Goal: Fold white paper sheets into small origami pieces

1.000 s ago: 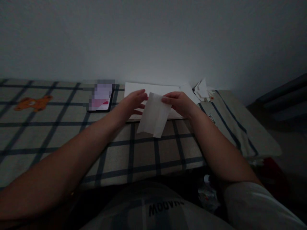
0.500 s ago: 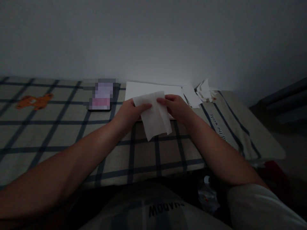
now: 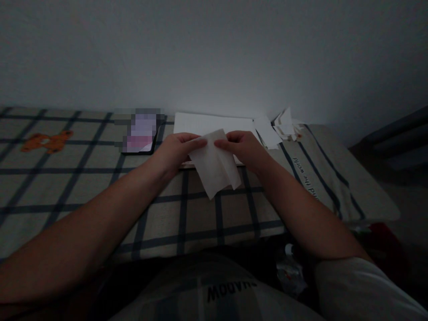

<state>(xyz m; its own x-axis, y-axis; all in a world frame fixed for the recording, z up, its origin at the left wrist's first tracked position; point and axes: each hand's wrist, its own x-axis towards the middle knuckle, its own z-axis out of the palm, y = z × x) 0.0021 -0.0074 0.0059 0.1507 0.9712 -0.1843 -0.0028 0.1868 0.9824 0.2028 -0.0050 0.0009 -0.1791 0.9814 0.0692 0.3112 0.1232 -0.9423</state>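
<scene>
A thin white tissue [image 3: 216, 167] hangs between my two hands, creased down its right side. My left hand [image 3: 180, 149] pinches its upper left part with the thumb on top. Close by, my right hand [image 3: 244, 147] pinches the upper right part between thumb and fingers. The two thumb tips are a short gap apart. Behind the hands lies a white paper pad [image 3: 214, 121], its front edge partly hidden by the hands and tissue.
A phone [image 3: 142, 131], blurred over, lies to the left on the checked cloth [image 3: 83, 187]. Right of the pad are a paper piece [image 3: 267, 133] and a crumpled paper stack [image 3: 286, 125]. A plain wall rises behind. A plastic bottle [image 3: 290, 272] stands below the table edge.
My left hand has shifted its hold inward, its fingers now further over the tissue's top edge. The tissue has tilted slightly and its lower end hangs a little lower.
</scene>
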